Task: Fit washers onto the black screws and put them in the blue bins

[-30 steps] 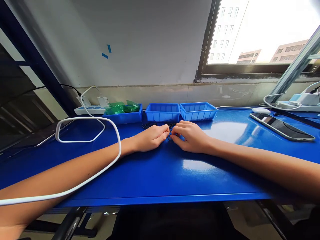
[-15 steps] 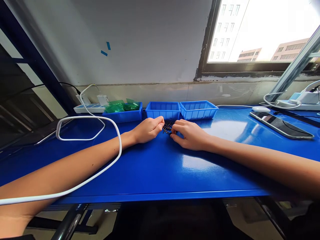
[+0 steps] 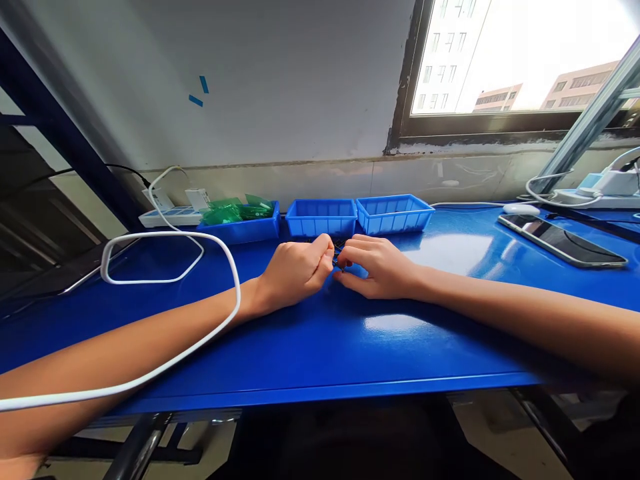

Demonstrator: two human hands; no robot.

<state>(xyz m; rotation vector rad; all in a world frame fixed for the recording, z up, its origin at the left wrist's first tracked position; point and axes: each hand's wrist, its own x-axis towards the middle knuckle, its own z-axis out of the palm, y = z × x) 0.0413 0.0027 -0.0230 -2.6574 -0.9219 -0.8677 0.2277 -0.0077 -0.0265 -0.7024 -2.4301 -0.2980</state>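
Note:
A small pile of thin dark screws lies on the blue table between my two hands, mostly hidden by them. My left hand is closed in a loose fist beside the pile, thumb pressed to the fingers; what it holds, if anything, is hidden. Facing it, my right hand has its fingertips and thumb brought together at the pile's near edge, pinching a dark screw. The two hands' fingertips almost meet.
Behind the hands stand a blue bin, a second blue bin and one with green packets. A white cable loops over my left forearm. A phone lies at right. Power strips sit at both sides.
My left hand has moved slightly right and nearer, closing the gap to my right hand and covering more of the screws. My right hand has shifted slightly left. The view has tilted a little.

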